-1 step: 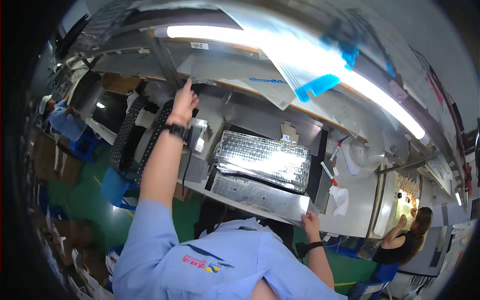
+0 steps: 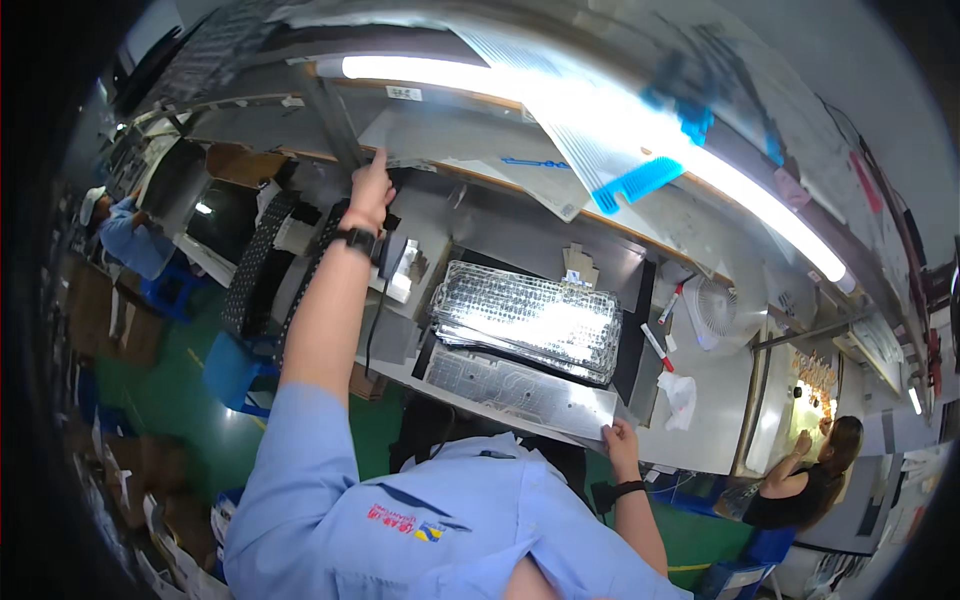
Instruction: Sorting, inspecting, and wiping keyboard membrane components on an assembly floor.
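My left hand [image 2: 372, 190] is raised at the upright post under the shelf, one finger stretched up near the shelf edge and the others curled. Whether anything is in those fingers is hidden. At the front edge of the bench, my right hand [image 2: 620, 440] pinches the right corner of a thin grey metal plate [image 2: 515, 393] with pressed outlines. Behind the plate lies a stack of shiny silver panels [image 2: 530, 318] with rows of small keyboard-like cells. A dark rounded thing [image 2: 392, 257] with a cable shows beside my left wrist.
A lit tube lamp [image 2: 420, 70] runs along the shelf overhead, with a blue-edged clear sheet [image 2: 635, 185] hanging from it. Right of the stack are red-and-white markers [image 2: 657, 345], a white fan [image 2: 712, 312] and crumpled tissue [image 2: 679, 398]. Other people sit far left and right.
My left hand has shifted slightly upward at the post. Glare on the right end of the metal plate has faded. My right hand keeps its grip on the corner.
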